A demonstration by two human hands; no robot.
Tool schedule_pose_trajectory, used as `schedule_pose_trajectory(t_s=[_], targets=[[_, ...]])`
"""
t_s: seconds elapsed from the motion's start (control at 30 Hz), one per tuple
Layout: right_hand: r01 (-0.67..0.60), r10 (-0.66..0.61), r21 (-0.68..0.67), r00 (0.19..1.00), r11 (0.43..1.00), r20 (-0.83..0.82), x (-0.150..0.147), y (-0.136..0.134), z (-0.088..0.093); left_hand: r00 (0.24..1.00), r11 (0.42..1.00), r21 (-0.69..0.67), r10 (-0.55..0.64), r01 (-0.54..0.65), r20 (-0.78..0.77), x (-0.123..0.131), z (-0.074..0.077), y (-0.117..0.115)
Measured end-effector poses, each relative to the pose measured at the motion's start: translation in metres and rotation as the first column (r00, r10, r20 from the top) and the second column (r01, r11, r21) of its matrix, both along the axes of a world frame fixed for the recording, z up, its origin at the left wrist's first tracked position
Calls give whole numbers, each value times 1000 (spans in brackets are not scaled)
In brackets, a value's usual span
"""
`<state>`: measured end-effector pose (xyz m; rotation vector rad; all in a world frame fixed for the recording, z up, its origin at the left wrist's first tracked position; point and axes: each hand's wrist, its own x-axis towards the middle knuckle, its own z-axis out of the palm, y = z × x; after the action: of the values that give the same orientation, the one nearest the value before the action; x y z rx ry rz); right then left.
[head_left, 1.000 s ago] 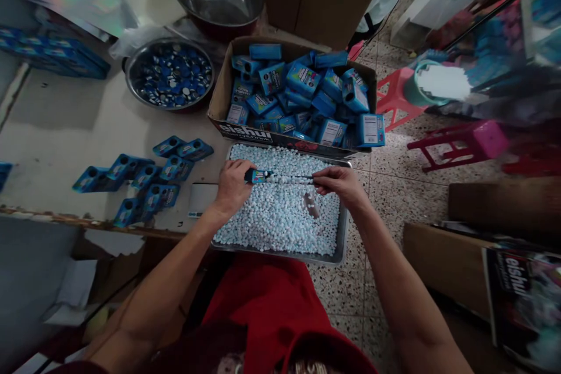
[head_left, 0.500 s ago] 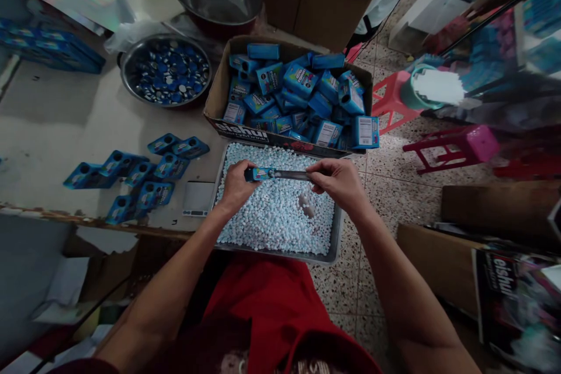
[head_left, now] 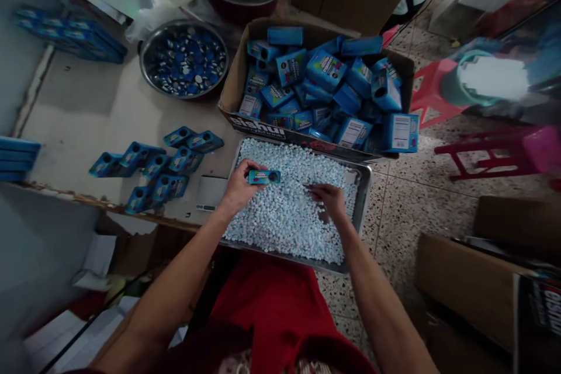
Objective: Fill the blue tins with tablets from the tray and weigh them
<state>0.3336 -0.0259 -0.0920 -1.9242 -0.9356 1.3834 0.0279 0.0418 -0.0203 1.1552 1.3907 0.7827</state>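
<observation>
Our left hand still pinches the small blue box. Our right hand now lies on pale round sweets; we cannot tell its grip.

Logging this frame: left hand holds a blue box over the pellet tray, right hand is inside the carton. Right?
No. The head view shows the right hand on the pellets in the tray, not in the carton. The left hand does hold the blue box over it.

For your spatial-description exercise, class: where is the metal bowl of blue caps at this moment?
The bowl of caps sits upper left in the head view, on the table, just left of the cardboard box of blue packs.
</observation>
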Motion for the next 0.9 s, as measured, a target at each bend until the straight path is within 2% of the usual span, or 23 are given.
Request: schedule_pose_trajectory(t_s=[0.07,0.17,0.27,0.33,0.43,0.63,0.77,0.9], targets=[[12,-16,-32,991,999,-134,-27,9,-9,991,998,55,40,-33,-127,-14,7,-3],[31,-47,-73,973,997,-226,-25,11,-1,936,994,108,42,-4,-350,-32,15,-5],[47,-76,-100,948,994,-308,-1,10,26,891,993,119,35,21,-452,-37,17,-5],[53,-84,-94,926,994,-368,8,15,48,898,992,119,11,46,-439,-31,17,-4],[1,-15,-36,916,999,-400,5,32,78,907,985,139,-36,103,-419,-18,21,-4],[-132,139,41,951,990,-275,-16,65,134,909,974,162,-78,157,-408,-2,25,-6],[-219,230,90,965,971,-129,-24,72,169,919,976,153,-82,152,-386,1,20,-7],[-306,309,105,951,946,-4,-31,72,193,937,973,188,-63,135,-345,7,15,-9]])
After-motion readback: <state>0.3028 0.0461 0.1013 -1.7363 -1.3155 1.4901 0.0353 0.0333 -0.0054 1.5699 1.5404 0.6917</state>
